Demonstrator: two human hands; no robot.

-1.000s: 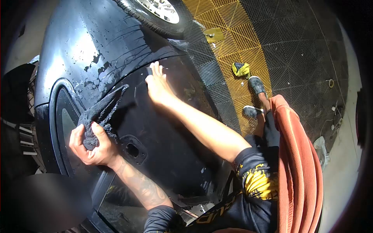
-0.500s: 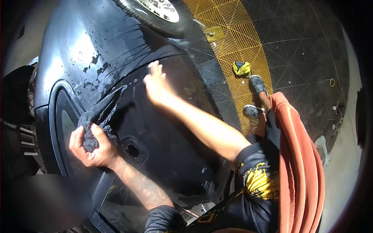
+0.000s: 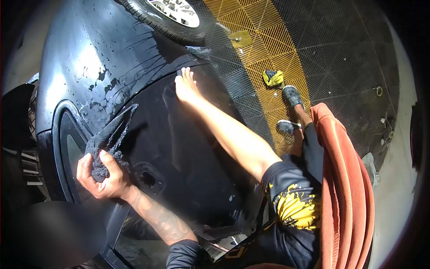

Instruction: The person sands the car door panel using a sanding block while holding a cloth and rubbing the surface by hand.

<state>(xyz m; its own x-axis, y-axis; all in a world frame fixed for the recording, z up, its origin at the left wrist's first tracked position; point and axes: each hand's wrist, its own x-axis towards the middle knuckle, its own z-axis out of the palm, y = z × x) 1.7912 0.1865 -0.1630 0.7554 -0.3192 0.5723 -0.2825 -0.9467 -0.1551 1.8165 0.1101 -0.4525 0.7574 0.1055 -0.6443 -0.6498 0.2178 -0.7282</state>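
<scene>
A dark cloth (image 3: 107, 139) with a fuzzy surface is bunched in my left hand (image 3: 105, 175), its loose end draped over the car door. That hand is beside the window frame, near the oval handle recess (image 3: 148, 178). Stretched out across the dark, dull door panel (image 3: 188, 152), my right hand (image 3: 186, 87) lies close to the seam with the rear body panel. A small grey block (image 3: 179, 73) shows at its fingertips, partly hidden by them. Water drops and streaks cover the glossy rear panel (image 3: 101, 71) beyond the seam.
A wheel (image 3: 177, 15) stands at the top. A yellow-and-dark cloth (image 3: 273, 79) lies on the ridged black and yellow floor tiles (image 3: 251, 49), near a shoe (image 3: 293, 96). A reddish-brown ribbed cloth (image 3: 345, 188) hangs down at the right.
My right hand has slid over the panel along the seam, away from the window side. My left hand keeps the cloth in about the same place. The view has shifted slightly.
</scene>
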